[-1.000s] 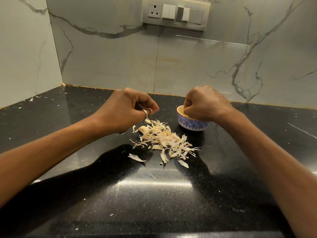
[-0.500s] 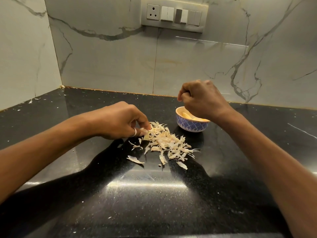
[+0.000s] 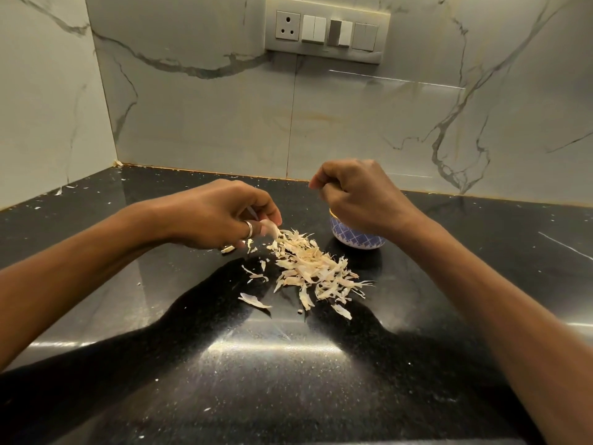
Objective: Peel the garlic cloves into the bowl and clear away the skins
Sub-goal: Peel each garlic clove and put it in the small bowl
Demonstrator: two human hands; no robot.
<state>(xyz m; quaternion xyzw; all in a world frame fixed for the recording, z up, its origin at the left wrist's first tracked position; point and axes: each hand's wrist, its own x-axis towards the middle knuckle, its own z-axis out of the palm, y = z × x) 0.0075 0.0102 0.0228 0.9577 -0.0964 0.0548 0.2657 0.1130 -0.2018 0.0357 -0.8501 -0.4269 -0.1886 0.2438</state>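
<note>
A heap of pale garlic skins (image 3: pixel 313 268) lies on the black counter (image 3: pixel 288 364). My left hand (image 3: pixel 218 213), with a ring on one finger, pinches an unpeeled garlic clove (image 3: pixel 271 228) at the heap's far left edge. A small blue-patterned bowl (image 3: pixel 353 237) stands just right of the heap. My right hand (image 3: pixel 356 194) hovers above the bowl with its fingers curled, hiding the bowl's inside. Nothing shows between its fingers.
Marble-look walls meet in a corner at the back left. A switch and socket plate (image 3: pixel 327 28) is mounted on the back wall. Loose skin scraps (image 3: pixel 255 300) lie in front of the heap, and small flecks dot the counter.
My left hand dropped to the heap's left edge and took a clove. My right hand lifted off the bowl's rim and now hovers above it.
</note>
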